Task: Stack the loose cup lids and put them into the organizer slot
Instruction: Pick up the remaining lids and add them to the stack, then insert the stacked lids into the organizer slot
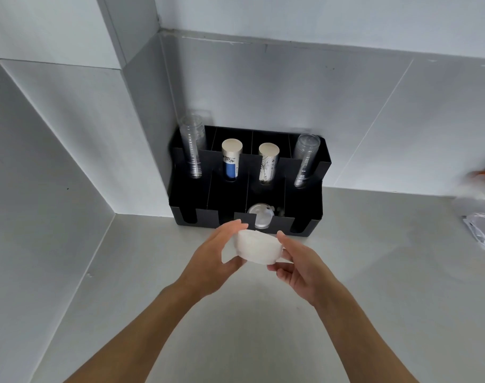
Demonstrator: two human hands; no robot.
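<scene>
I hold a stack of white translucent cup lids (256, 246) between both hands, just in front of the black organizer (197, 200). My left hand (217, 255) grips the stack's left side and my right hand (298, 265) grips its right side. The stack is tilted on its edge, slightly blurred. In the organizer's front slot, right of centre, lie clear lids (260, 217), directly behind the stack I hold.
The organizer stands in the counter's corner against the wall. Its back slots hold two stacks of clear cups (193, 146) (304, 161) and two stacks of paper cups (231, 160) (267, 164). A clear plastic bag (483, 230) lies at the right edge.
</scene>
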